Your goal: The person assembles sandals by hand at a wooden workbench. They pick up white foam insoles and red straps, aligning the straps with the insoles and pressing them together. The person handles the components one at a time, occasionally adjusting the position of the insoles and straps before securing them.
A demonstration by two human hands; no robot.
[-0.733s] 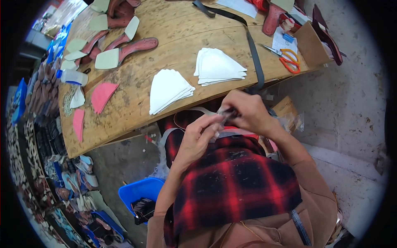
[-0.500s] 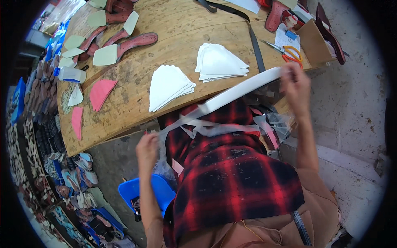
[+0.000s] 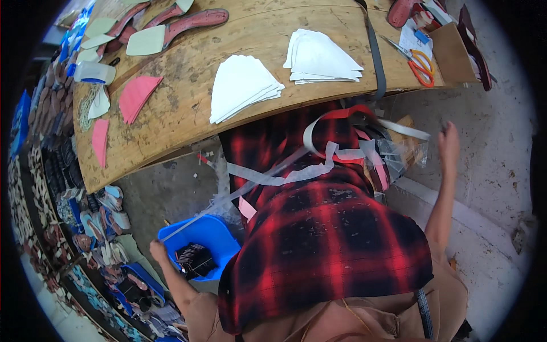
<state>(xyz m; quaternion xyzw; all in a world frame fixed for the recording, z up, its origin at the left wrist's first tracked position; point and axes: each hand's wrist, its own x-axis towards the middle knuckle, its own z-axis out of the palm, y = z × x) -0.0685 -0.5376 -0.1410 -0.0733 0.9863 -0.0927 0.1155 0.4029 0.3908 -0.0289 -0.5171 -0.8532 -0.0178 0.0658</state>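
Worn, scratched wooden workbench (image 3: 188,111) across upper frame; stained grey concrete floor (image 3: 496,148) right and lower left.

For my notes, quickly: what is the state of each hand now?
Left hand: closed, pinching one end of a white strip.
Right hand: open, apparently holding nothing.

Brightness: even, soft daylight; the wooden table (image 3: 188,108) and the concrete floor (image 3: 490,142) are well lit.
Shadows: a deep shadow is cast beneath the table edge; the picture's left side is dimmer.
Glare: mild on the white paper stacks (image 3: 242,85).
Blur: slight motion smear is seen on the right hand (image 3: 448,143).
Distortion: the table edge is strongly bowed; a black vignette rings the frame.
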